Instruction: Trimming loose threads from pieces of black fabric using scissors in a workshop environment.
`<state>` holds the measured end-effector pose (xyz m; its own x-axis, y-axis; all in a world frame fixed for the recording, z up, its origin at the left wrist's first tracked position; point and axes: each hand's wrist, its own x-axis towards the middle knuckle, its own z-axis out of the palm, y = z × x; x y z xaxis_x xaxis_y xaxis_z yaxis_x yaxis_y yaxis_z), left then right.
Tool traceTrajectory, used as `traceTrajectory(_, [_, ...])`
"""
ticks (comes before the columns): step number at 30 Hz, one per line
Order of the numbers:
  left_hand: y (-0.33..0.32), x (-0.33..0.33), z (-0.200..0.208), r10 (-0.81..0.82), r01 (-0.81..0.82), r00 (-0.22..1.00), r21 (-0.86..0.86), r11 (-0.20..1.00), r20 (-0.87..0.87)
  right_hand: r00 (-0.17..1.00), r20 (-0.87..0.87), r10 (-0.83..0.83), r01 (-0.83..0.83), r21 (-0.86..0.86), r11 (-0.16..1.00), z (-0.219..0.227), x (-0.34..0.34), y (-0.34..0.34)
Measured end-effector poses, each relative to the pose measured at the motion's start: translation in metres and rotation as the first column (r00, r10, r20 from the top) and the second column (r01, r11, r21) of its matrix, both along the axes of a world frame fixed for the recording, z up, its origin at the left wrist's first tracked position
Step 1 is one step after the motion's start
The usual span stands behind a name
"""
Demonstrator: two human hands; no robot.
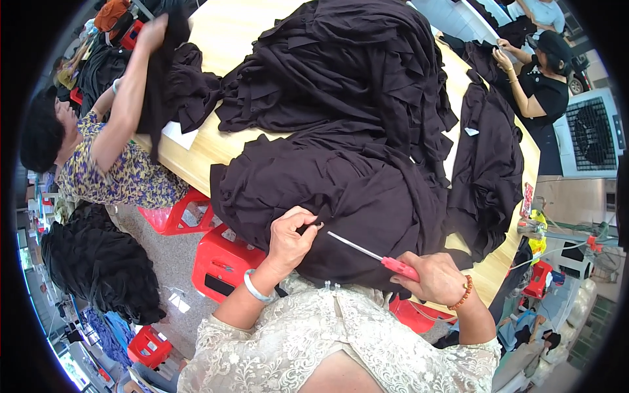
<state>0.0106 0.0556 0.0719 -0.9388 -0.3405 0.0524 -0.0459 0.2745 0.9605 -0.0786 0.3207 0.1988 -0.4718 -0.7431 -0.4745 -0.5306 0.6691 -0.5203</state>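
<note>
A large mound of black cloth (367,196) lies on the table in front of me, against my body. With thumb and fingers my left hand (290,237) pinches a small edge of this black cloth at the near side of the mound. My right hand (438,280) is closed around a red-handled tool with a slim straight metal shaft (398,267), which looks like a screwdriver; I cannot tell its exact kind. The shaft points left over the cloth, and its tip stays a little short of my left fingertips. Part of the handle is hidden in my palm.
A light wooden table (187,157) bears a taller black cloth heap (341,72) behind and another pile (488,164) at right. Co-workers handle black cloth at left and far right. Red stools (219,262) stand beside the table; a black bundle (101,262) lies left.
</note>
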Motion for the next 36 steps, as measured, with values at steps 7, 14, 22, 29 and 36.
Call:
traceTrajectory(7, [-0.013, 0.016, 0.004, -0.112, 0.071, 0.947, 0.143, 0.987, 0.302, 0.998, -0.012, -0.058, 0.057, -0.072, 0.996, -0.009, 0.006, -0.006])
traceTrajectory(14, [-0.012, 0.062, 0.005, -0.194, -0.025, 0.91, 0.517, 0.855, 0.365, 0.996, 0.006, -0.086, 0.086, -0.057, 0.995, -0.013, 0.008, -0.006])
traceTrajectory(22, [-0.012, 0.071, 0.007, -0.116, -0.028, 0.911, 0.34, 0.94, 0.395, 1.0, 0.01, -0.021, 0.021, -0.058, 0.998, -0.008, 0.007, -0.008])
traceTrajectory(29, [-0.007, 0.075, -0.002, 0.029, -0.096, 0.975, 0.297, 0.95, 0.22, 0.998, 0.032, 0.059, -0.057, -0.061, 0.996, -0.003, 0.009, -0.014])
traceTrajectory(36, [-0.008, 0.071, -0.002, 0.098, -0.092, 0.991, -0.075, 0.993, 0.086, 0.987, 0.043, 0.153, -0.154, 0.023, 0.988, 0.006, 0.015, -0.015])
